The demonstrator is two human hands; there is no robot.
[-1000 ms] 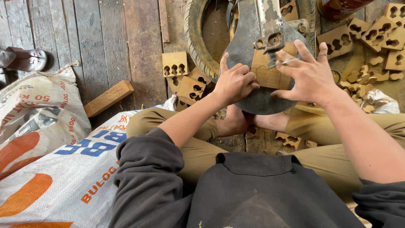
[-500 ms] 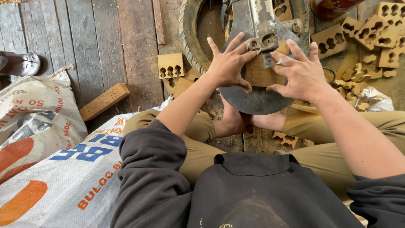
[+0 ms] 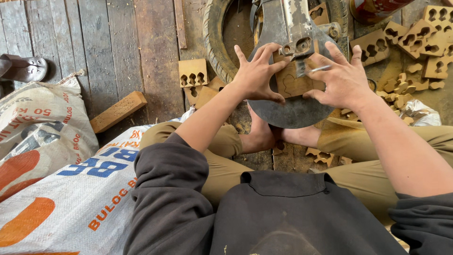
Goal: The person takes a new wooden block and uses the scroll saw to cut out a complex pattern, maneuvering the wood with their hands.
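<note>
Near the top centre of the frame both hands press a flat wooden piece [image 3: 293, 81] down on the round metal plate [image 3: 290, 113] of a sawing machine [image 3: 298, 33]; the left hand [image 3: 257, 74] lies with fingers spread wide over the piece's left edge, the right hand [image 3: 342, 78] likewise splayed over its right edge, so neither closes round it but each pins it flat, seemingly to keep it steady on both sides of the blade area; a faint outline is drawn on the wood. An old tyre [image 3: 214, 33] rings the machine's base in the upper middle; cut-out wooden blocks [image 3: 192, 73] lie left of the plate and more are heaped at the upper right [image 3: 424, 38]; a plain wooden bar [image 3: 118, 111] rests on the plank floor [image 3: 108, 42]; printed sacks [image 3: 56, 189] fill the lower left; the person sits cross-legged, bare feet tucked under the plate.
</note>
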